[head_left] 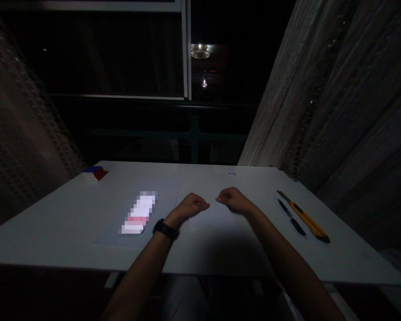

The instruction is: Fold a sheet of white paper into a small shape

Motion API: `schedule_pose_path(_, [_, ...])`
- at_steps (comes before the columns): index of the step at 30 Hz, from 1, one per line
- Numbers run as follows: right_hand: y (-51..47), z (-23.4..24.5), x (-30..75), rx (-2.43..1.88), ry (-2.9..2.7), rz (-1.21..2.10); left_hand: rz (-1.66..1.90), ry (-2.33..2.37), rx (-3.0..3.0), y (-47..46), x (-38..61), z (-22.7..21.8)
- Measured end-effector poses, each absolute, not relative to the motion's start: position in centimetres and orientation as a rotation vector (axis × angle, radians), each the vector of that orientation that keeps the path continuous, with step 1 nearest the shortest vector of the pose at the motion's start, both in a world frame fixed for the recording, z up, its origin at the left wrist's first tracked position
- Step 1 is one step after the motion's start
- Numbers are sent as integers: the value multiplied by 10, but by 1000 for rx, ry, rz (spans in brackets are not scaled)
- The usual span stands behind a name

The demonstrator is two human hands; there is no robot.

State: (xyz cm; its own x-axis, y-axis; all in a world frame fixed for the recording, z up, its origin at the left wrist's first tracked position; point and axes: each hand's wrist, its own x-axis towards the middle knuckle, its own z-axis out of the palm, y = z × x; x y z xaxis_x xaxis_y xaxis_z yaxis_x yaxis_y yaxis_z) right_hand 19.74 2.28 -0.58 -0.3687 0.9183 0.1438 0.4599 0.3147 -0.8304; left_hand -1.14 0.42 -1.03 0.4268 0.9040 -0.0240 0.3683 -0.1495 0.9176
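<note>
The white table (53, 214) reached out toward the left curtain (30, 102), its left edge slanting inward as it ran back, and a small blue, red and pale block (94, 173) sat close by the far-left corner. From there a wide stretch of tabletop came down to the near edge, giving the left side plenty of room. Next to the right lay a pale sheet (169, 194), with a lit phone (141, 211) resting on it, its screen blurred out. Just beside that sheet was the left hand (191, 205), a black watch (166, 228) on its wrist, its thumb and fingers pinched on the folded white paper (210, 217). The paper lay between the two hands and toward the person from their fingertips, well back from the near table edge, which both forearms crossed. The right hand (234, 199) pinched the paper's far side as well, its fingertips near the left hand's. Beyond, near the far edge, lay a small scrap (231, 173) with dark marks. Past the right forearm, an open strip of table led to a black pen (291, 217), then a yellow cutter (305, 218) slanting alongside it, near the right edge and below the right curtain (277, 89).
</note>
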Motion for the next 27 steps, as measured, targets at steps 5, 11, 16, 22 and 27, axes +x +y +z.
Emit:
schedule_pose_path(5, [25, -5, 200, -1182, -1899, 1034, 755, 1095, 1638, 1, -9, -4])
schedule_pose_path(11, [22, -2, 197, -1168, -1907, 1030, 804, 1111, 1566, 2, -8, -5])
schedule_pose_path(16, [26, -1, 205, -1191, -1893, 895, 774, 1074, 1536, 2, -12, -1])
schedule_pose_path(22, [30, 7, 223, -1246, -1891, 899, 739, 1035, 1456, 2, -14, 3])
schedule_pose_path(27, [31, 14, 239, -1274, -1895, 968, 732, 1062, 1423, 3, -14, 2])
